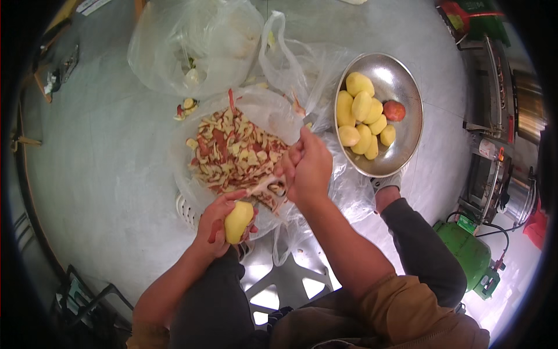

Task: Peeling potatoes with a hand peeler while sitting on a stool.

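My left hand (213,227) holds a potato (239,221), whose upper side is peeled to pale yellow. A scrap of red peel (215,231) sticks to that palm. My right hand (307,165) is closed around a tool, apparently a peeler (272,188), blurred and partly covered by the fingers. Its pale end points towards the potato, a little apart from it. Below both hands spreads a clear plastic bag (185,174) with a heap of red and yellow potato peelings (235,148). To the right, a perforated metal colander (403,144) holds several peeled potatoes (362,106) and one red-skinned potato (394,111).
Another clear plastic bag (161,56) lies beyond the peelings, with a handled bag (301,61) beside it. Scraps (187,107) lie on the grey floor (100,144). A green gas cylinder (462,253) and metal stove equipment (497,91) stand right. A plastic stool (292,279) is near my legs.
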A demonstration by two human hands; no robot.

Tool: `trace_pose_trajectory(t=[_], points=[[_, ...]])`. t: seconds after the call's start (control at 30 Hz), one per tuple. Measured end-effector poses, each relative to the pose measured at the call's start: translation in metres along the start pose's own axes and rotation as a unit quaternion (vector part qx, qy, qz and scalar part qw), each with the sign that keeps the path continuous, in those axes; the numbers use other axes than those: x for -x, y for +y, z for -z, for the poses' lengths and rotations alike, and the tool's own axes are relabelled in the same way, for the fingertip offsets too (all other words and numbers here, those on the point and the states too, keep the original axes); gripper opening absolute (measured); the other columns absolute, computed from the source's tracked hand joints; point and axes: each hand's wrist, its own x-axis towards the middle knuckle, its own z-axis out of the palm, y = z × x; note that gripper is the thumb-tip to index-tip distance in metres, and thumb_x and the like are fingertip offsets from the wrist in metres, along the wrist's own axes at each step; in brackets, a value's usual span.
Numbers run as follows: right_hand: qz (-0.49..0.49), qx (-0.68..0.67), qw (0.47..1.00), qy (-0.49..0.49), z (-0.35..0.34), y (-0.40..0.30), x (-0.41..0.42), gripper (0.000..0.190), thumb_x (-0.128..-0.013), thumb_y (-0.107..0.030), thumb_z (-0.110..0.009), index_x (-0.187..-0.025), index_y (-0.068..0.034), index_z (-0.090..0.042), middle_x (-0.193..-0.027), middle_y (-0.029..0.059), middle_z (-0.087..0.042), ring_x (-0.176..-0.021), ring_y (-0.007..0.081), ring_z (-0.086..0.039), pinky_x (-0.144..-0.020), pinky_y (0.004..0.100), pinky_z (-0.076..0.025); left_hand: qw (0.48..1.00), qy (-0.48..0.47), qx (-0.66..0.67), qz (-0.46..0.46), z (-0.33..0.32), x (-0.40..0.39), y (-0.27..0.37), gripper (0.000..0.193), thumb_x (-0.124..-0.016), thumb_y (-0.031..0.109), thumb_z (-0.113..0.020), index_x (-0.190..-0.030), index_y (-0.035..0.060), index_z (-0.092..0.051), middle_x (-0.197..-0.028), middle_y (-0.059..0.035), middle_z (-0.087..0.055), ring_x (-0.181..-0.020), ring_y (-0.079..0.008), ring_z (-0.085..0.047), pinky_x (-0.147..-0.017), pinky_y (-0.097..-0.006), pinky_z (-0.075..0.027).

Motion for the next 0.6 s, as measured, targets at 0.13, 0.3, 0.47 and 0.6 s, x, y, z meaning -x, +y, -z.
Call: trace_pose_trajectory(t=[0.13,0.3,0.47,0.6], points=[[-0.009,-0.003,1.0,-0.014,-0.008,0.002,0.023,0.031,-0.095,-0.026,-0.049,-0.072,-0.008,-0.038,-0.052,0.0018,-0.034,-0.035,0.0128,-0.033,-0.038,0.0329,-0.039,0.998,-0.006,0.053,0.016,0.002,-0.005,0.003,0.054,-0.092,0.039,-0.045,-0.132,0.0043,-0.036,-0.106,-0.0178,-0.058,-0.085,-0.0283,-0.063,-0.069,-0.0362,-0.055],[-0.053,-0.03,0.997,-0.051,-0.017,0.023,0.047,0.032,-0.096,-0.026,-0.049,-0.071,-0.009,-0.038,-0.049,0.0014,-0.033,-0.033,0.0131,-0.033,-0.037,0.0326,-0.039,0.997,-0.011,0.009,-0.077,0.0,-0.002,-0.01,0.068,-0.089,0.06,-0.046,-0.126,0.0038,-0.038,-0.114,-0.0151,-0.052,-0.096,-0.0238,-0.06,-0.077,-0.0366,-0.054],[-0.035,-0.003,0.999,-0.028,-0.019,0.031,0.026,0.036,-0.097,-0.025,-0.05,-0.067,-0.007,-0.04,-0.05,0.0006,-0.035,-0.034,0.0111,-0.037,-0.036,0.0281,-0.037,0.997,0.048,0.054,-0.041,0.008,-0.008,-0.012,0.057,-0.091,0.057,-0.045,-0.119,0.0074,-0.045,-0.093,-0.0095,-0.057,-0.078,-0.021,-0.057,-0.062,-0.0338,-0.05],[0.104,0.078,0.992,0.006,-0.01,0.021,-0.003,0.032,-0.095,-0.025,-0.05,-0.07,-0.008,-0.039,-0.051,0.0005,-0.033,-0.034,0.012,-0.033,-0.035,0.0317,-0.037,0.999,0.046,0.024,-0.005,0.011,-0.007,-0.013,0.056,-0.091,0.057,-0.044,-0.117,0.0067,-0.045,-0.089,-0.0097,-0.057,-0.069,-0.0195,-0.055,-0.056,-0.0325,-0.046]])
